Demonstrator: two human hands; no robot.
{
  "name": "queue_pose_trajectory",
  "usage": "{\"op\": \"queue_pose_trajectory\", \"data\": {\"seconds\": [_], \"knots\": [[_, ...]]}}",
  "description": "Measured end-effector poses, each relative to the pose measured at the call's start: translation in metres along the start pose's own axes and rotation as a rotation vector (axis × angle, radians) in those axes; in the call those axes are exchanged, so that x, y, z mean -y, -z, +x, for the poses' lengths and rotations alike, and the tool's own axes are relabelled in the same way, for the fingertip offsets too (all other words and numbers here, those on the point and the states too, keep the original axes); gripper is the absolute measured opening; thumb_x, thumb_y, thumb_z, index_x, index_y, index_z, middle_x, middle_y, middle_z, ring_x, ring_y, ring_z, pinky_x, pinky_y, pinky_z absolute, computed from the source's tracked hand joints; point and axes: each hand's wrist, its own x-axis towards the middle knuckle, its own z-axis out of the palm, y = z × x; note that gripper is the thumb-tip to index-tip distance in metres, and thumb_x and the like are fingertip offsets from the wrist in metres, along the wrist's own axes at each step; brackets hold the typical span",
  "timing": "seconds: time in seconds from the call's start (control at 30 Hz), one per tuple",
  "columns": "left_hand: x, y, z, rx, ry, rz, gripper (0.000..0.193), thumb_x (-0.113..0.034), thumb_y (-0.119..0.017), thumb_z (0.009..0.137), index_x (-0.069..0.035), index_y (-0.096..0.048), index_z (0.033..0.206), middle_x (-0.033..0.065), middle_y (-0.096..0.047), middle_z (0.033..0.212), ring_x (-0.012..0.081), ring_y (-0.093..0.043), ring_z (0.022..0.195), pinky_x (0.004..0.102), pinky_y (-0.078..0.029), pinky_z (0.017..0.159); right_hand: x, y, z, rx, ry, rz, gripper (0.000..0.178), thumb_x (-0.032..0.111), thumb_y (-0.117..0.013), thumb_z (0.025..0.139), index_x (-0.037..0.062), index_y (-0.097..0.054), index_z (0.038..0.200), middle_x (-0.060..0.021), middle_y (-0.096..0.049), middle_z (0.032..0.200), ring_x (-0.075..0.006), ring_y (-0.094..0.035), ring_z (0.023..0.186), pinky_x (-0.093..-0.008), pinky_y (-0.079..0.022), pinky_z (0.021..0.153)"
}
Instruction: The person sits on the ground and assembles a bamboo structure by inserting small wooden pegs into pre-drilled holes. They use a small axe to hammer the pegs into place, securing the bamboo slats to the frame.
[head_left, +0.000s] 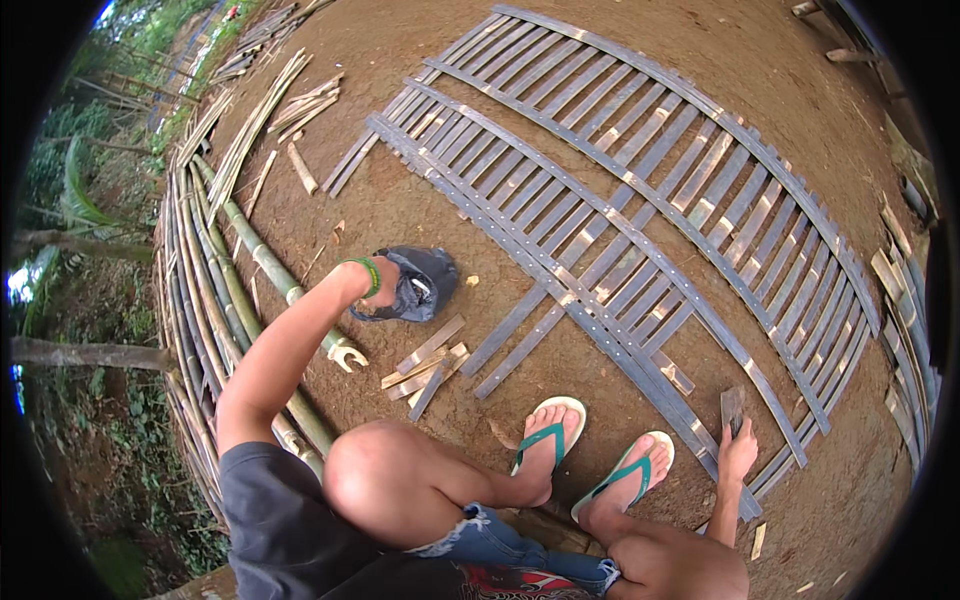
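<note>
My left hand (384, 280), a green band at its wrist, reaches into the mouth of a black plastic bag (428, 285) on the dirt. Its fingers are hidden by the bag, and small pale bits show inside. Over at the right, my right hand (738, 452) grips a dark, flat, rectangular block-like piece (733, 408); I cannot make out its exact kind. Close beside it runs the near end of a slatted bamboo panel (600, 335), made of dark strips with nail heads along the rails. A second slatted panel (690, 130) lies beyond and overlaps it.
Long bamboo poles (262, 255) lie along the left. Short split offcuts (430, 365) sit between the bag and my sandalled feet (545, 440). More split bamboo (900, 285) is piled at the right edge. Loose strips (305, 105) lie at the far left.
</note>
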Motion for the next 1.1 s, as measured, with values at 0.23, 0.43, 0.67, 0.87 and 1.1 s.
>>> {"op": "queue_pose_trajectory", "data": {"seconds": [0.23, 0.43, 0.67, 0.87, 1.1], "knots": [[-0.004, -0.14, 0.078, -0.842, 0.194, -0.869, 0.016, -0.017, -0.075, 0.078, -0.011, -0.08, 0.092, 0.0186, -0.074, 0.09, 0.035, -0.073, 0.087, 0.0391, -0.058, 0.084, -0.012, -0.028, -0.005, 0.017, -0.019, 0.006, 0.04, 0.02, -0.073, 0.089, 0.0024, -0.057, 0.121, -0.0294, -0.068, 0.085, -0.0505, -0.066, 0.08, -0.0582, -0.051, 0.07], [-0.056, -0.132, 0.116, -0.794, 0.538, -0.873, 0.015, -0.025, -0.081, 0.077, -0.012, -0.08, 0.084, 0.0217, -0.072, 0.088, 0.0375, -0.072, 0.089, 0.0435, -0.057, 0.084, -0.021, -0.032, -0.011, -0.037, 0.002, -0.016, 0.04, 0.024, -0.073, 0.089, 0.0019, -0.057, 0.118, -0.0284, -0.069, 0.087, -0.0497, -0.066, 0.08, -0.0572, -0.052, 0.07], [-0.065, -0.121, 0.109, -0.66, 0.665, -0.671, 0.017, -0.016, -0.067, 0.087, -0.005, -0.075, 0.097, 0.0237, -0.073, 0.106, 0.0391, -0.072, 0.099, 0.0468, -0.059, 0.087, -0.011, -0.03, -0.004, -0.01, -0.024, 0.032, 0.04, 0.034, -0.075, 0.088, 0.0044, -0.057, 0.108, -0.0234, -0.071, 0.098, -0.0456, -0.069, 0.083, -0.0544, -0.055, 0.07], [-0.02, -0.099, 0.052, -0.922, 0.442, -0.344, 0.007, -0.007, -0.075, 0.078, -0.003, -0.07, 0.077, 0.0222, -0.073, 0.088, 0.0393, -0.073, 0.081, 0.0462, -0.06, 0.077, 0.0, -0.023, 0.0, 0.006, -0.03, 0.09, 0.048, 0.042, -0.078, 0.085, 0.0044, -0.057, 0.107, -0.0225, -0.071, 0.099, -0.0441, -0.07, 0.083, -0.052, -0.057, 0.07], [-0.108, 0.082, -0.021, -0.955, -0.18, -0.693, 0.026, -0.01, -0.087, 0.069, -0.001, -0.062, 0.068, 0.0148, -0.067, 0.07, 0.027, -0.067, 0.065, 0.0406, -0.055, 0.066, -0.008, -0.02, -0.004, -0.023, -0.073, 0.143, 0.053, 0.042, -0.082, 0.079, 0.004, -0.061, 0.11, -0.022, -0.071, 0.096, -0.042, -0.071, 0.084, -0.0503, -0.058, 0.071]]}}
